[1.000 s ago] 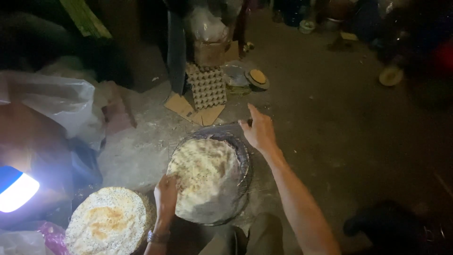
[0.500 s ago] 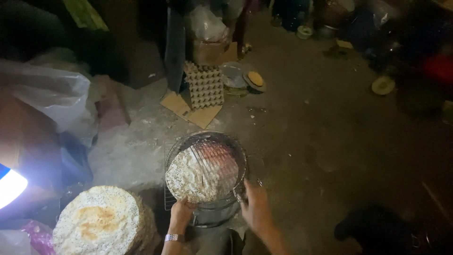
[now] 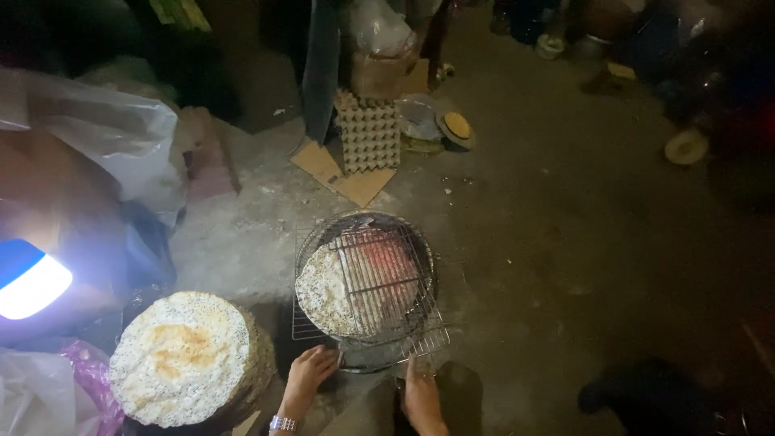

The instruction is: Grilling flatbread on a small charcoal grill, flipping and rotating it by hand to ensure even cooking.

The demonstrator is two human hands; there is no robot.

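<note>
Left hand (image 3: 308,373), a metal watch at the wrist, rests with fingers curled on the near-left edge of the square wire grill rack (image 3: 367,282); whether the fingers are clamped round the wire cannot be told. Right hand (image 3: 421,393) sits at the near-right edge of the same rack, fingers closed upon its handle end.

The rack lies flat over a round dark charcoal stove (image 3: 365,278) standing on the concrete floor (image 3: 549,242). Inside the stove, embers glow red on the right half. A thin round speckled white rice cracker (image 3: 327,292) is held within the rack, covering the left and near part of the stove opening.

Just left of the stove stands a stack of toasted round crackers (image 3: 184,355), the top one browned at centre. Beyond the stove: a grey cardboard egg tray (image 3: 369,136) propped upright, flat cardboard pieces (image 3: 343,176) beneath it. A white plastic bag (image 3: 121,137) lies at far left, and a bright lamp (image 3: 31,282) at the left edge
</note>
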